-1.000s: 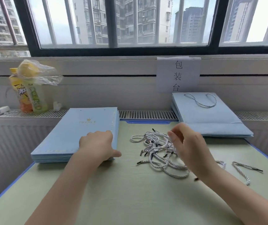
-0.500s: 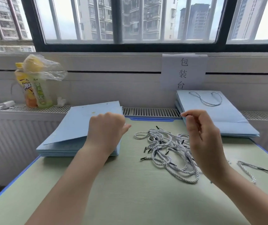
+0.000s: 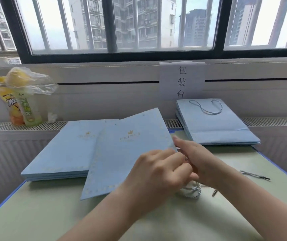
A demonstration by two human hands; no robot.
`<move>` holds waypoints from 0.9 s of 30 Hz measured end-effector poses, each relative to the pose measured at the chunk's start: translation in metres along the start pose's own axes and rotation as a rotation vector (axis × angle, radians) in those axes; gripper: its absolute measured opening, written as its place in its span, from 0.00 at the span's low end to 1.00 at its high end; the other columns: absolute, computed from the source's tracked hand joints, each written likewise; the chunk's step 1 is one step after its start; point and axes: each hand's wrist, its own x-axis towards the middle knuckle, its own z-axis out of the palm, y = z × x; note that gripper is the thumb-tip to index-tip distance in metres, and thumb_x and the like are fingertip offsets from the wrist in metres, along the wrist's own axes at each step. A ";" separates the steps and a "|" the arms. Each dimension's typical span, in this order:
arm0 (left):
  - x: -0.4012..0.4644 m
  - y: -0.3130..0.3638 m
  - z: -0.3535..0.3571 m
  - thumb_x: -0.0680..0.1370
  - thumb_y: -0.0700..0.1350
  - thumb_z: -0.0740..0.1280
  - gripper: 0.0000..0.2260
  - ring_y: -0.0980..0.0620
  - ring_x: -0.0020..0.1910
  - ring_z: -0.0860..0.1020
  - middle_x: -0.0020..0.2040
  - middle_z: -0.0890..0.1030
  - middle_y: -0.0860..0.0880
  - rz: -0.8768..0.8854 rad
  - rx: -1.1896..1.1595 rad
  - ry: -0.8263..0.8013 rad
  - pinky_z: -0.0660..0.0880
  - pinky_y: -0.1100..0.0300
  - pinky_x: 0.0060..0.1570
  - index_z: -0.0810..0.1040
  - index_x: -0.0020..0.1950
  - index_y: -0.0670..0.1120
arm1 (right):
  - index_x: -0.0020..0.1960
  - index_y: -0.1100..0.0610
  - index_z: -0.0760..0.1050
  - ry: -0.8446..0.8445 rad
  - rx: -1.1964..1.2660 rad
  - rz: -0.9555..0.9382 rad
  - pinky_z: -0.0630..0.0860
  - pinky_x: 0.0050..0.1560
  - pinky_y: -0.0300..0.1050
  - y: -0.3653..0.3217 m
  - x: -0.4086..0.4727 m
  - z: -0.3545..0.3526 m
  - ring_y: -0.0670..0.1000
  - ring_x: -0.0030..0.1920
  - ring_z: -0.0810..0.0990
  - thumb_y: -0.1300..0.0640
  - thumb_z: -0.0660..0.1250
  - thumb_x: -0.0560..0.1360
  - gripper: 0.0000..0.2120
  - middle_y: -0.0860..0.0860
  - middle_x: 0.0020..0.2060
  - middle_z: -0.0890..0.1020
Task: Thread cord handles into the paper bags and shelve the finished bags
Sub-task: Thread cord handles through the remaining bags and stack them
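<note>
On the pale green table (image 3: 52,214), as seen from the head camera, a single flat blue paper bag (image 3: 127,153) was held tilted, its near corner resting on the table and its left part overlapping the stack of flat blue bags (image 3: 61,150) at the left. The left hand (image 3: 156,173) was curled at the right edge of that bag, fingers bent over the edge and apparently gripping it, though the fingertips were hidden between the two hands. The right hand (image 3: 198,159) was placed just behind the left one, touching it, with a finger stretched toward the bag's right edge; whether anything was held in it could not be told. A bundle of white twisted cords (image 3: 191,190) was seen on the table directly below the hands, mostly covered by them. One loose cord (image 3: 255,175) with a dark tip was laid further right, well apart from the bundle. At the far right a second stack of bags (image 3: 214,129) was propped on the radiator ledge, the top one already fitted with a cord handle (image 3: 207,106). A paper sign (image 3: 182,80) was fixed to the wall above that stack. Two drink bottles (image 3: 21,105) capped by a plastic bag were stood on the ledge at the far left.
</note>
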 end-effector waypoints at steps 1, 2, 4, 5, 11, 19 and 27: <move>-0.002 -0.004 0.001 0.80 0.50 0.63 0.17 0.49 0.31 0.73 0.31 0.75 0.50 -0.038 -0.020 -0.018 0.68 0.58 0.27 0.73 0.32 0.46 | 0.39 0.59 0.73 0.048 -0.072 -0.043 0.47 0.28 0.42 0.001 0.001 -0.002 0.48 0.29 0.52 0.50 0.62 0.79 0.15 0.49 0.27 0.61; -0.004 -0.010 0.002 0.80 0.51 0.61 0.17 0.49 0.32 0.75 0.31 0.76 0.51 -0.102 -0.037 -0.035 0.70 0.58 0.28 0.75 0.33 0.46 | 0.36 0.57 0.71 0.092 -0.117 -0.087 0.50 0.25 0.39 0.000 0.001 -0.004 0.47 0.25 0.55 0.55 0.60 0.80 0.14 0.50 0.26 0.61; -0.011 -0.023 0.002 0.80 0.53 0.59 0.16 0.48 0.36 0.77 0.34 0.79 0.52 -0.317 -0.062 -0.057 0.74 0.56 0.32 0.78 0.39 0.46 | 0.35 0.57 0.72 0.182 -0.138 -0.170 0.60 0.24 0.37 -0.006 -0.003 -0.004 0.47 0.24 0.64 0.61 0.59 0.80 0.15 0.52 0.26 0.66; -0.015 -0.031 0.001 0.80 0.53 0.58 0.15 0.48 0.40 0.78 0.37 0.81 0.51 -0.446 -0.037 -0.063 0.75 0.55 0.37 0.79 0.45 0.45 | 0.36 0.58 0.72 0.224 -0.108 -0.215 0.64 0.24 0.36 -0.009 -0.005 -0.006 0.48 0.24 0.69 0.62 0.58 0.79 0.14 0.52 0.26 0.70; -0.021 -0.080 -0.016 0.80 0.54 0.60 0.24 0.45 0.59 0.73 0.61 0.75 0.44 -1.309 -0.225 0.083 0.69 0.51 0.55 0.64 0.70 0.40 | 0.35 0.59 0.70 0.321 0.123 -0.399 0.69 0.24 0.35 -0.033 -0.016 -0.027 0.49 0.24 0.73 0.61 0.56 0.79 0.14 0.51 0.25 0.74; -0.021 -0.091 -0.030 0.80 0.53 0.59 0.15 0.51 0.40 0.84 0.44 0.85 0.48 -1.556 -1.268 0.431 0.80 0.59 0.33 0.78 0.55 0.44 | 0.34 0.56 0.74 0.256 0.020 -0.469 0.70 0.26 0.37 -0.042 -0.024 -0.030 0.48 0.25 0.73 0.57 0.66 0.74 0.11 0.50 0.26 0.76; -0.021 -0.084 -0.019 0.79 0.40 0.62 0.10 0.52 0.34 0.83 0.42 0.85 0.47 -1.599 -1.139 0.166 0.77 0.62 0.28 0.77 0.59 0.40 | 0.51 0.59 0.72 0.369 0.198 -0.688 0.52 0.20 0.34 -0.059 -0.034 -0.024 0.44 0.24 0.55 0.63 0.49 0.82 0.12 0.47 0.27 0.63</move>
